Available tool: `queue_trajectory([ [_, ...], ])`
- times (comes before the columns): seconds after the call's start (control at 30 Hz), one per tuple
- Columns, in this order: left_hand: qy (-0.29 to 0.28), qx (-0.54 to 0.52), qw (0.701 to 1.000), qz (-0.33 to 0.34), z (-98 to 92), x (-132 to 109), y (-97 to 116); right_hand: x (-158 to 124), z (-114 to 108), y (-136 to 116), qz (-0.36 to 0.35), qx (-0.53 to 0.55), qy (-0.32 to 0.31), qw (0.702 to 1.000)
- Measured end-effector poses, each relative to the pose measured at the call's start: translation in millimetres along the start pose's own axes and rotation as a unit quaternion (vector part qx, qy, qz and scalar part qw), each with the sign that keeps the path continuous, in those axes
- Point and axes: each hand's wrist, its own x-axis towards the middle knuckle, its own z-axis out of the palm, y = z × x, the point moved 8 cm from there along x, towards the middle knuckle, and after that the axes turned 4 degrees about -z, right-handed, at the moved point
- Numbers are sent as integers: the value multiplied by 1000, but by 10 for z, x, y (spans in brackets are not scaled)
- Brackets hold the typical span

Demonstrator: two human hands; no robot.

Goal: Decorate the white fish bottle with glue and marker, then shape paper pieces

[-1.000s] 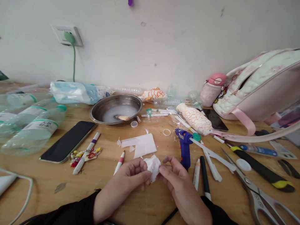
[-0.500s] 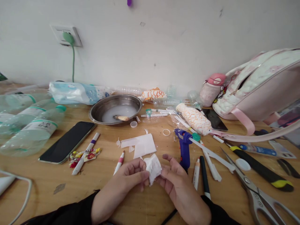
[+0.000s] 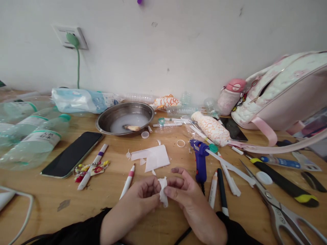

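Between both hands is a small crumpled piece of white tissue paper, held upright above the table. My left hand pinches its left side, fingers curled. My right hand grips its right side between thumb and fingers. Just beyond my hands lies a cut white paper sheet with small scraps around it. A blue hot glue gun stands right of my right hand, a long white strip reaching from its back. Left of my left hand lies a white marker with a pink band.
A metal bowl of cloudy liquid holds a brush. Fish-like shapes with orange scales lie behind the glue gun. Scissors and a utility knife lie right. Left are a phone and plastic bottles. A backpack stands back right.
The tissue paper has gone from spread out to a narrow, squeezed piece. My right hand has closed in toward my left, its thumb now pressing on the paper.
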Motion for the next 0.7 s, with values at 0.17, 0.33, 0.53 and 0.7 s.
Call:
queue_trajectory([
  [0.17, 5, -35, 999, 33, -18, 9, -23, 49, -36, -1, -41, -48, 9, 998],
  [0.33, -14, -79, 995, 61, -52, -20, 62, 87, -54, 78, -69, -51, 11, 996],
  [0.53, -1, -25, 1000, 19, -57, -50, 133, 71, -46, 62, -89, -77, 22, 993],
  [0.7, 23, -3, 1000, 15, -81, -42, 144, 62, -41, 30, -77, -64, 2, 995],
])
